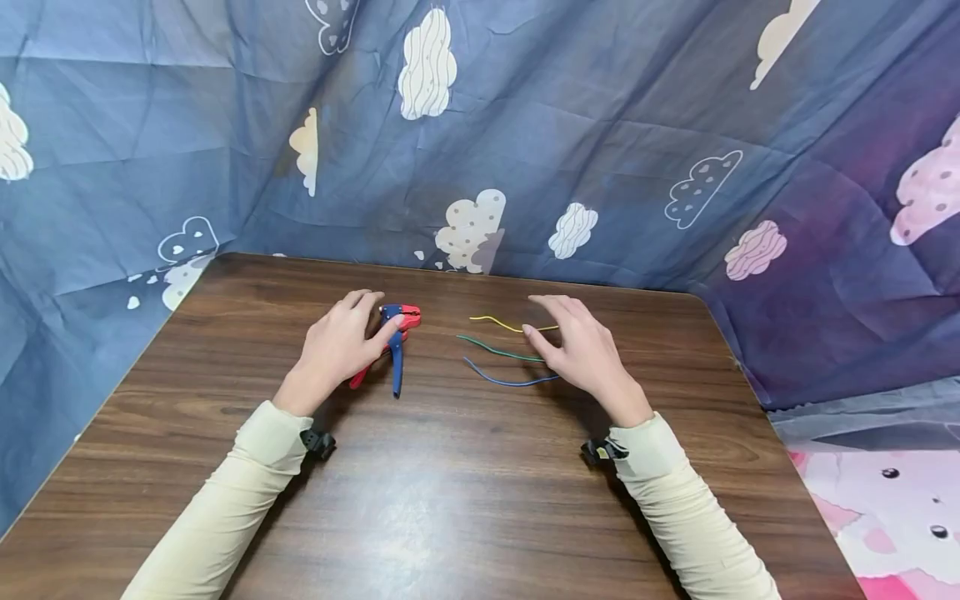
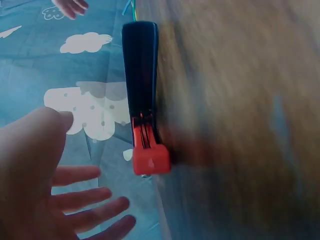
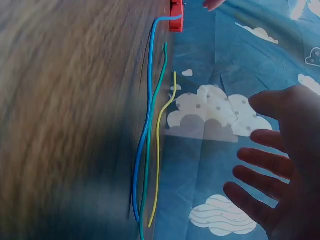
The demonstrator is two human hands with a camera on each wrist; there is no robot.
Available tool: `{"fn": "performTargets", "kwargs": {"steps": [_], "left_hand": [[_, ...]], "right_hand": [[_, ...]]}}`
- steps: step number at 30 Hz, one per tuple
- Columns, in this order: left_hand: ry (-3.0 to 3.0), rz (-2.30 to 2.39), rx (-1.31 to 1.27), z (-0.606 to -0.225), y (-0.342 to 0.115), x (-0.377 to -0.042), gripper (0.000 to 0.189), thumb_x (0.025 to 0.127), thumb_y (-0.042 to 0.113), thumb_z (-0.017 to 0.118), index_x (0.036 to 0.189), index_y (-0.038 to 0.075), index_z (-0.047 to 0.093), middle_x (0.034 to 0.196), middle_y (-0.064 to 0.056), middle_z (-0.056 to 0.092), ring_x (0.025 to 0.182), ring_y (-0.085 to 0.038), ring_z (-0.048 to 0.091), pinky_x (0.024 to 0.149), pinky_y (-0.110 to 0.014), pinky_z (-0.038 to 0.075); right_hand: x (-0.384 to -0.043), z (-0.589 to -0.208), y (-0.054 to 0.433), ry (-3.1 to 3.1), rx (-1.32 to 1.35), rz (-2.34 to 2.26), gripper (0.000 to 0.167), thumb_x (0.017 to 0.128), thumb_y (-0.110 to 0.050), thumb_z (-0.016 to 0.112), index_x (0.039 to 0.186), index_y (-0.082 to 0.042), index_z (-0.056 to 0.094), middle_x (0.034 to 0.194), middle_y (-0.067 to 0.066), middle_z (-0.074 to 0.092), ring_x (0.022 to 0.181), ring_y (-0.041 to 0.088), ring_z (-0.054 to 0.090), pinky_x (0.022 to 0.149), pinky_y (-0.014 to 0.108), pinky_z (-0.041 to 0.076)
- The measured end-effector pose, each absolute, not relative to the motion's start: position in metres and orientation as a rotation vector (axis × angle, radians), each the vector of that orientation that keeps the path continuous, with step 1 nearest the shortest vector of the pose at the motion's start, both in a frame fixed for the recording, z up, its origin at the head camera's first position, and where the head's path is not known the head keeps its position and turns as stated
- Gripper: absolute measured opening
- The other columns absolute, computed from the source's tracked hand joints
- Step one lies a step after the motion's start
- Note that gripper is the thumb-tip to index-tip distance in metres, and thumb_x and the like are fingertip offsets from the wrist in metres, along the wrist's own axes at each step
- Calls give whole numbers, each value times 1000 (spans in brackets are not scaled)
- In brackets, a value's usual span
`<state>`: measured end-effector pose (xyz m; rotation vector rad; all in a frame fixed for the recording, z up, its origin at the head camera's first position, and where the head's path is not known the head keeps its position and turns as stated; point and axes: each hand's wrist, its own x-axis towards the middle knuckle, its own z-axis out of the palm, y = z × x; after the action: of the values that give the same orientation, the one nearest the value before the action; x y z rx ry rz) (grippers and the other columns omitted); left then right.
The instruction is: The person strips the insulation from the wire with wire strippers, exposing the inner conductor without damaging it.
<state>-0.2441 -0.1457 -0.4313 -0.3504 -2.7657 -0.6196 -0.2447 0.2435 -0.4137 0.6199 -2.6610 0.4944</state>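
Note:
A red and blue wire stripper (image 1: pixel 397 346) lies on the table at the left, its handles pointing toward the person. Over its left side hovers my left hand (image 1: pixel 337 342), fingers spread; in the left wrist view the hand is apart from the wire stripper (image 2: pixel 141 70). Three wires lie side by side to the right: a yellow wire (image 1: pixel 495 322), a green wire (image 1: pixel 495 346) and a blue wire (image 1: pixel 502 382). My right hand (image 1: pixel 588 354) is above their right ends, which it partly hides in the head view. Its fingers are extended and hold nothing in the right wrist view.
The brown wooden table (image 1: pixel 420 483) ends at a blue cloud-patterned curtain (image 1: pixel 525 142) behind and along the sides. Pink cartoon fabric (image 1: pixel 892 508) hangs beyond the right edge. A small black wrist camera (image 1: pixel 318 443) sits on the left cuff.

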Motion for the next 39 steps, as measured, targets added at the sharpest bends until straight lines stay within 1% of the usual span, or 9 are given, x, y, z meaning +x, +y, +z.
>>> {"fn": "performTargets", "kwargs": {"steps": [3, 7, 11, 14, 19, 23, 30, 35, 39], "left_hand": [[-2843, -662, -322, -431, -145, -242, 68, 106, 59, 61, 150, 7, 59, 142, -20, 64, 124, -39, 68, 92, -64, 62], [-2944, -685, -295, -431, -144, -241, 65, 107, 58, 60, 141, 3, 61, 119, -18, 65, 105, -35, 66, 81, -59, 62], [-2992, -681, -302, -432, -144, -240, 61, 106, 57, 61, 129, 0, 63, 102, -15, 62, 92, -31, 62, 72, -49, 56], [-3001, -665, -312, -432, -145, -240, 61, 105, 57, 64, 125, 0, 64, 97, -13, 62, 89, -30, 63, 70, -45, 54], [-3108, -607, -324, -428, -144, -237, 62, 102, 56, 69, 123, -3, 63, 101, -15, 62, 91, -30, 62, 70, -44, 52], [-3179, -602, -316, -428, -142, -236, 68, 102, 57, 68, 130, -5, 59, 103, -16, 61, 93, -31, 59, 70, -43, 49], [-3233, -554, -307, -427, -142, -234, 94, 96, 72, 68, 145, -7, 51, 120, -19, 64, 104, -32, 65, 79, -50, 58], [-3269, -561, -314, -426, -141, -234, 85, 96, 65, 72, 141, -4, 51, 117, -19, 62, 100, -33, 63, 78, -50, 56], [-3259, -579, -314, -425, -142, -235, 79, 95, 62, 74, 136, -1, 54, 115, -18, 63, 101, -34, 65, 79, -53, 57]], "right_hand": [[-243, -415, 239, -2693, 647, 507, 47, 106, -46, 67, 148, -24, 65, 144, 2, 68, 134, 26, 63, 90, 55, 63], [-240, -418, 234, -2727, 682, 513, 41, 105, -43, 70, 143, -25, 69, 137, 1, 72, 125, 24, 68, 81, 51, 63], [-238, -421, 229, -2741, 722, 530, 35, 104, -38, 73, 136, -24, 73, 130, 1, 75, 117, 24, 71, 80, 50, 62], [-238, -423, 225, -2760, 747, 542, 31, 104, -37, 74, 130, -21, 76, 122, -1, 77, 109, 21, 74, 81, 48, 62], [-237, -425, 220, -2814, 767, 573, 23, 103, -36, 74, 120, -22, 79, 109, -8, 76, 99, 15, 77, 80, 44, 62], [-235, -427, 215, -2859, 787, 594, 17, 103, -35, 75, 114, -24, 81, 102, -12, 77, 95, 14, 76, 79, 44, 61], [-233, -430, 203, -2942, 888, 639, 11, 101, -32, 78, 110, -25, 80, 96, -15, 76, 88, 7, 71, 76, 37, 58], [-232, -431, 199, -2981, 914, 625, 10, 100, -31, 80, 107, -24, 79, 93, -14, 74, 84, 4, 67, 74, 33, 56], [-232, -432, 198, -3004, 932, 625, 10, 99, -28, 81, 106, -21, 79, 92, -11, 74, 82, 5, 67, 75, 33, 57]]}}
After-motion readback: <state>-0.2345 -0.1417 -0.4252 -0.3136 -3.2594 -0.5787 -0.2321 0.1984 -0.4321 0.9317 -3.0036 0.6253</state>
